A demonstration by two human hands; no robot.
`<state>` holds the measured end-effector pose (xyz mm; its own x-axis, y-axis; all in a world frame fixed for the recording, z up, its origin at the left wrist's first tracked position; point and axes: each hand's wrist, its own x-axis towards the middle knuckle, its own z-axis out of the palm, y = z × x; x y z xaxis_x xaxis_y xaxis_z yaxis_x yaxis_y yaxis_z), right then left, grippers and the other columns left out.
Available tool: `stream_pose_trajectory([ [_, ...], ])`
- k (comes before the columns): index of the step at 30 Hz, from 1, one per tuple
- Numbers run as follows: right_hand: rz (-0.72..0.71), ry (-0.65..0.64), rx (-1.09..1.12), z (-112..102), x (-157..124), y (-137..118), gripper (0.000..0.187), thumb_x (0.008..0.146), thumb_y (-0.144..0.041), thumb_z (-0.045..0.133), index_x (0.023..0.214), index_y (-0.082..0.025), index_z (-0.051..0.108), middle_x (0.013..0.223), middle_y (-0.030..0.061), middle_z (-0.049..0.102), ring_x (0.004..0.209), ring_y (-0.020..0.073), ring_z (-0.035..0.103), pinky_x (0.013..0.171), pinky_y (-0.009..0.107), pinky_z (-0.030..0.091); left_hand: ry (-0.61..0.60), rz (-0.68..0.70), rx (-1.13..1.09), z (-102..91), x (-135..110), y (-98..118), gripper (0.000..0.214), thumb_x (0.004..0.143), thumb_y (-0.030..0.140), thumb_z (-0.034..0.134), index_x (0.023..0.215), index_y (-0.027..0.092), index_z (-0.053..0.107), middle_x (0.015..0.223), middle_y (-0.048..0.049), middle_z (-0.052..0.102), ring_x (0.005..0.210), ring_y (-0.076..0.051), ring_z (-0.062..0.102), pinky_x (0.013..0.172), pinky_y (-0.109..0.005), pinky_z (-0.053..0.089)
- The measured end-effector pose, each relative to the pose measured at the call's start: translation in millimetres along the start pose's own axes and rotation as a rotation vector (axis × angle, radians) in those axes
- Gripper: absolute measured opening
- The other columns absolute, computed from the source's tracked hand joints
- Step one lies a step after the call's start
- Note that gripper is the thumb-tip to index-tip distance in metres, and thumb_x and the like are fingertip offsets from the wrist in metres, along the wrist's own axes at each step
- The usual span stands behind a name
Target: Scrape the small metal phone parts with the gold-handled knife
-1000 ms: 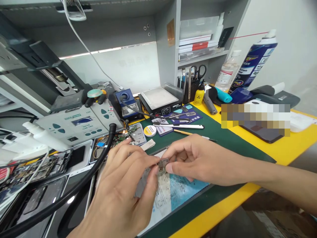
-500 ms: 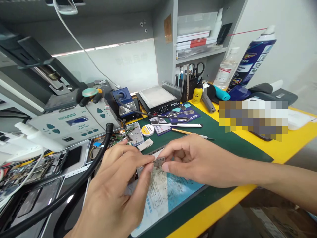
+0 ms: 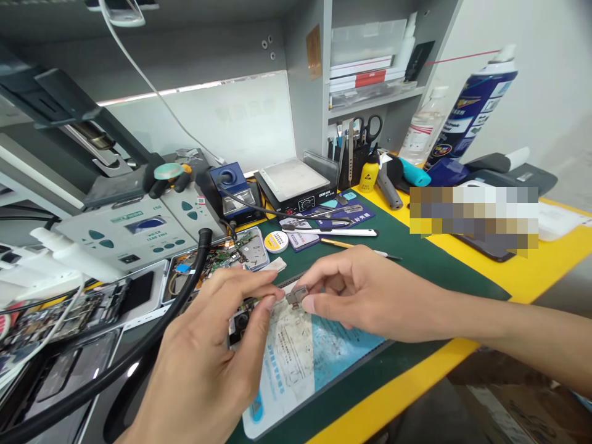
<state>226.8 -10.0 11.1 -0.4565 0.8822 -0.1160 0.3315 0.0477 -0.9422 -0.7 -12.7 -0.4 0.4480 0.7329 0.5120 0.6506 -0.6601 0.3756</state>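
My left hand [image 3: 203,364] is closed on a small circuit board [image 3: 241,319] with camera modules, thumb and fingers gripping it above the blue and white work mat [image 3: 300,364]. My right hand [image 3: 365,293] pinches a small grey metal part [image 3: 296,296] at the board's upper right end. Both hands meet over the mat at the middle of the bench, fingertips nearly touching.
A thick black hose [image 3: 139,351] curves past my left wrist. Opened phones [image 3: 69,314] lie at left by a grey rework station [image 3: 139,228]. Behind are a hot plate [image 3: 296,185], solder tin [image 3: 276,242], white tool [image 3: 342,233], tool holder [image 3: 356,154], spray can [image 3: 476,105] and bottle [image 3: 423,132].
The left hand has turned the board, so its camera side now faces up. The right hand still pinches the metal part, and both hands have sunk slightly toward the mat.
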Motion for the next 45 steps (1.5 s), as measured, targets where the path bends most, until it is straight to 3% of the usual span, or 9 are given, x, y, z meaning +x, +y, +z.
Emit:
stream_pose_trajectory([
  [5, 0.016, -0.003, -0.011, -0.3, 0.0, -0.6, 0.026, 0.094, -0.033, 0.061, 0.106, -0.015, 0.074, 0.075, 0.0, 0.06, 0.065, 0.0116, 0.046, 0.056, 0.023, 0.037, 0.008, 0.032, -0.006, -1.2, 1.3, 2.4, 0.014, 0.096, 0.022, 0.057, 0.105, 0.028, 0.066, 0.101, 0.0029, 0.068, 0.099, -0.01, 0.063, 0.084, -0.02, 0.049],
  [14, 0.04, -0.003, 0.036, 1.7, 1.0, -2.9, 0.026, 0.089, -0.034, 0.067, 0.106, -0.015, 0.074, 0.065, -0.0041, 0.053, 0.057, 0.0094, 0.041, 0.051, 0.021, 0.033, -0.023, 0.074, -0.034, 0.4, 0.0, 3.4, 0.021, 0.098, 0.013, 0.052, 0.11, 0.026, 0.064, 0.102, 0.0021, 0.067, 0.1, -0.011, 0.061, 0.085, -0.024, 0.048],
  [23, 0.073, -0.007, 0.056, 2.3, 0.9, -3.1, 0.025, 0.091, -0.034, 0.064, 0.103, -0.016, 0.075, 0.062, -0.0043, 0.05, 0.052, 0.0092, 0.039, 0.047, 0.023, 0.029, 0.068, 0.085, 0.048, 4.0, -1.9, 4.1, 0.016, 0.096, 0.019, 0.059, 0.109, 0.024, 0.068, 0.103, 0.0004, 0.071, 0.103, -0.015, 0.064, 0.098, -0.032, 0.051],
  [30, 0.123, -0.025, 0.121, -0.5, 1.4, -9.1, 0.023, 0.087, -0.031, 0.071, 0.101, -0.013, 0.073, 0.059, -0.0054, 0.051, 0.049, 0.0078, 0.044, 0.045, 0.02, 0.033, 0.151, 0.138, 0.102, 3.9, -3.0, 6.5, 0.015, 0.095, 0.013, 0.06, 0.104, 0.02, 0.069, 0.098, -0.0009, 0.072, 0.1, -0.014, 0.064, 0.104, -0.037, 0.051],
  [38, 0.191, -0.065, 0.075, -6.6, 0.9, -17.1, 0.028, 0.088, -0.039, 0.071, 0.1, -0.013, 0.075, 0.053, -0.0045, 0.053, 0.043, 0.0066, 0.04, 0.041, 0.019, 0.033, 0.153, 0.196, 0.119, 5.4, -0.6, 5.3, 0.019, 0.093, 0.01, 0.062, 0.107, 0.02, 0.068, 0.099, 0.0006, 0.073, 0.1, -0.014, 0.063, 0.1, -0.039, 0.051],
  [45, 0.158, -0.068, 0.065, -7.3, 2.5, -4.9, 0.026, 0.089, -0.039, 0.069, 0.099, -0.017, 0.075, 0.052, -0.0049, 0.054, 0.042, 0.0072, 0.041, 0.04, 0.019, 0.032, 0.163, 0.259, 0.124, 4.9, -1.3, 3.0, 0.023, 0.089, 0.005, 0.065, 0.108, 0.018, 0.067, 0.098, 0.0001, 0.072, 0.098, -0.016, 0.062, 0.104, -0.044, 0.049],
])
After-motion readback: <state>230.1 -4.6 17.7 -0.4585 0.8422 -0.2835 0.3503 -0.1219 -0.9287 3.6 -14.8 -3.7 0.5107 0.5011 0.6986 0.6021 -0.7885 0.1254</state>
